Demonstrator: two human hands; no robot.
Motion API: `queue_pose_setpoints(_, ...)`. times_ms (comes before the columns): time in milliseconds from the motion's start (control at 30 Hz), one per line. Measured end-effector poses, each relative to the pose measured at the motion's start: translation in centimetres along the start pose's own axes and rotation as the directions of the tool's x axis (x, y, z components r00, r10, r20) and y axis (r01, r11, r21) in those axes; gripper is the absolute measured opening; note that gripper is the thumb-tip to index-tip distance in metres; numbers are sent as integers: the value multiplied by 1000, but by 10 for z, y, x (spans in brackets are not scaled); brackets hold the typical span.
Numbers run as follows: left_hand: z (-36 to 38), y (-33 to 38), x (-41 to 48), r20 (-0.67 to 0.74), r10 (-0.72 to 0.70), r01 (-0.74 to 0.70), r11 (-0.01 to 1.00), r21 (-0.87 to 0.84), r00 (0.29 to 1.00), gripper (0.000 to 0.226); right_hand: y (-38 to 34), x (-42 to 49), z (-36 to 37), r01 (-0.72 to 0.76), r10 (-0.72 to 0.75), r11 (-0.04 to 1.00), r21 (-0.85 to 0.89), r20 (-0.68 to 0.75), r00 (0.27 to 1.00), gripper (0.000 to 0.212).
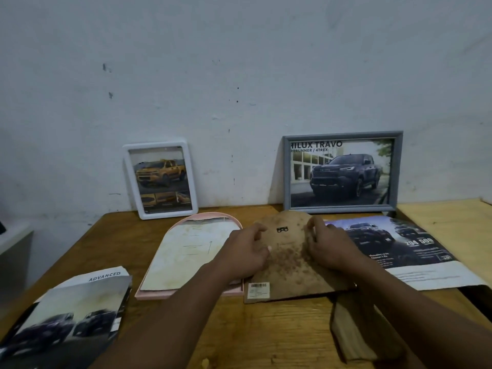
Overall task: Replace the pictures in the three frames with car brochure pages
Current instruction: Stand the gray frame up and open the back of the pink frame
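The left hand (247, 251) and right hand (330, 249) grip a brown arched backing board (287, 265). Left of them a pink arched frame (170, 294) lies flat, pale sheet (183, 254) inside. Beyond them a white frame (167, 214) and a grey frame (340, 209) lean upright, showing pickups.

The brown wooden table (266, 328) is matt and grainy. At its centre, the brown arched fibreboard backing (290, 259) looks dull, rough and speckled. At 9 o'clock, the pink arched frame (154, 294) looks smooth and holds a stained matt paper sheet (183, 251). At 11 o'clock, the white rounded frame (157, 145) is glossy plastic. At 1 o'clock, the grey rectangular frame (343, 136) looks satin-painted. At 3 o'clock, the dark car brochure page (399, 249) is sheeny paper.
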State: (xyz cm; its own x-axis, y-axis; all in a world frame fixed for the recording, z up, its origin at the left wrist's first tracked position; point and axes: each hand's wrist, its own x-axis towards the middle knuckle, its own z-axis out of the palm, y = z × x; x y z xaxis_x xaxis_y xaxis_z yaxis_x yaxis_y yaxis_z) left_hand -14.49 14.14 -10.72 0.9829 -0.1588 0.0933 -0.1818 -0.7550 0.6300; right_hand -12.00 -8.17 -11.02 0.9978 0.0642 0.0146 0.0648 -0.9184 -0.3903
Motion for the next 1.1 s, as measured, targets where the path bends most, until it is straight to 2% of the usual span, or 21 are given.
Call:
queue_pose_setpoints(67, -11, -8, -1, -96, 7, -7, 1000, -2, 995, 49, -10, -3, -4, -15, 31, 954, -301, 46, 998, 51)
queue_pose_setpoints(100, -18, -15, -1, -147, 8, -5, 1000, 21, 989, 48, -18, -5, -7, 4, 15, 931, -366, 47, 999, 56)
queue_pose_setpoints(167, -34, -29, -3, -235, -34, 53, 996, 75, 971, 49, -39, -8, -10, 98, -96, 953, -288, 22, 995, 53)
queue_pose_setpoints(233, -51, -50, -8, -298, -119, 164, 978, 132, 947, 53, -66, -8, -7, 215, -214, 974, -64, 27, 976, 50)
queue_pose_setpoints(300, -65, -72, -16, -317, -181, 238, 959, 152, 931, 57, -95, -8, 3, 255, -264, 960, 114, 64, 962, 51)
queue_pose_setpoints(333, -70, -82, -22, -314, -222, 279, 949, 147, 923, 60, -110, -9, 10, 274, -287, 951, 144, 77, 955, 53)
queue_pose_setpoints(433, -80, -107, -38, -266, -351, 402, 900, 167, 898, 65, -143, -6, 36, 302, -312, 949, 89, 142, 939, 68)
queue_pose_setpoints(567, -82, -126, -51, -190, -381, 411, 899, 154, 905, 71, -161, 0, 62, 257, -242, 965, -58, 194, 951, 83)
queue_pose_setpoints(700, -75, -128, -57, -219, -323, 364, 914, 180, 921, 72, -167, 1, 71, 208, -212, 977, 45, 108, 971, 80)
queue_pose_setpoints(867, -74, -128, -57, -259, -285, 330, 932, 148, 923, 70, -171, -4, 69, 240, -225, 961, 136, -115, 968, 64)
queue_pose_setpoints(1000, -76, -125, -58, -302, -237, 267, 962, 60, 923, 68, -177, -10, 62, 394, -287, 845, 362, -314, 905, 60)
queue_pose_setpoints(1100, -83, -112, -53, -384, -178, 197, 980, 9, 906, 66, -176, -11, 43, 448, -285, 764, 465, -380, 880, 57)
